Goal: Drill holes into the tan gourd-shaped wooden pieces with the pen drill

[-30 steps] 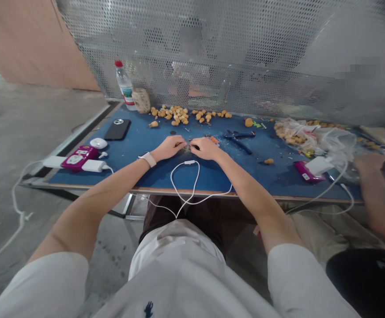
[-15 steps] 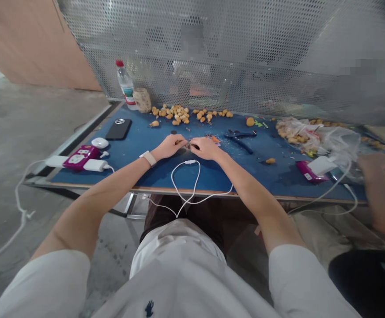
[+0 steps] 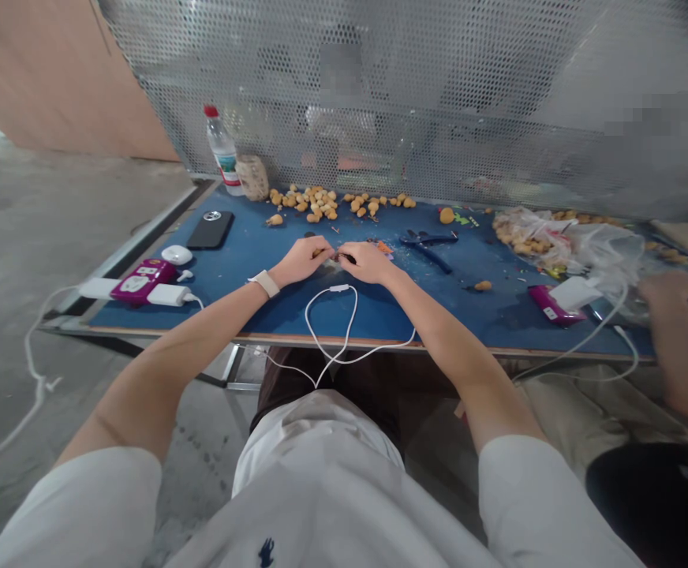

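Above the blue tabletop [image 3: 249,272], my left hand [image 3: 304,260] pinches a small tan, rounded lump [image 3: 319,252] that shows between its fingers. My right hand [image 3: 368,263] is closed just beside it, with the fingertips of both hands almost meeting. Something small and dark shows at the right fingertips, too hidden to name. Right of my hands lie orange scraps [image 3: 384,248] and blue-handled pliers [image 3: 430,248]. Several similar tan lumps [image 3: 317,203] are heaped along the back of the table.
At left are a phone [image 3: 211,229], a white earbud case [image 3: 177,255], a purple power socket [image 3: 143,282] and a water bottle [image 3: 223,154]. A white cable [image 3: 353,315] loops over the front edge. At right are a plastic bag [image 3: 598,246] and a co-worker's hand [image 3: 669,292]. A perforated metal screen [image 3: 379,95] stands behind.
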`<state>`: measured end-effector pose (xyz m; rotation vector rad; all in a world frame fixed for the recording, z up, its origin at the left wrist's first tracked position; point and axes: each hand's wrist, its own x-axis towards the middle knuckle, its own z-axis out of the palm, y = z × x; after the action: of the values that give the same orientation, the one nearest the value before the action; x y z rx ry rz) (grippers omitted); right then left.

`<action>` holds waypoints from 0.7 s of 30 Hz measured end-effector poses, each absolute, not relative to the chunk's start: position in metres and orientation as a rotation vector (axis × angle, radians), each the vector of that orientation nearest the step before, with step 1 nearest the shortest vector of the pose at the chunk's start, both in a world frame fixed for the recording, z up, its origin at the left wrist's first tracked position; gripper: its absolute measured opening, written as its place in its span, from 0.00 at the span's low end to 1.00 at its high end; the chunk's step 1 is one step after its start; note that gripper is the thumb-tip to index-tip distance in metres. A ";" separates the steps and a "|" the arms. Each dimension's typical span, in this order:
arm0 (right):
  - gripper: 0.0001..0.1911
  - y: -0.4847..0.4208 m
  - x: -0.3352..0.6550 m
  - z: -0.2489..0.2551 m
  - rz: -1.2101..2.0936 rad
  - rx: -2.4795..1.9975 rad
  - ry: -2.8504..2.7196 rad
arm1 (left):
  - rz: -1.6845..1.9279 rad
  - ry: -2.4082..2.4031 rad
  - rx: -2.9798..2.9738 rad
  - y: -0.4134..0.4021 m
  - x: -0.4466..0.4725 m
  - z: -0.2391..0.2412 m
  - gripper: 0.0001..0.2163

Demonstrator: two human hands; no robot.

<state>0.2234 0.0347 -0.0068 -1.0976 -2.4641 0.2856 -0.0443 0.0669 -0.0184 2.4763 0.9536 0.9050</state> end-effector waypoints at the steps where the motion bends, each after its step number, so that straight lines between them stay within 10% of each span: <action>1: 0.12 0.035 0.224 -0.007 0.285 -1.098 -2.464 | 0.909 0.955 2.480 0.067 -0.044 -0.018 0.13; 21: 0.12 0.037 0.227 -0.007 0.306 -1.063 -2.456 | 0.892 0.978 2.497 0.066 -0.043 -0.018 0.13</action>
<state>0.2270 0.0368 -0.0066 -1.0634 -2.4564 0.3062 -0.0431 0.0661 -0.0182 2.4970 0.9784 0.8916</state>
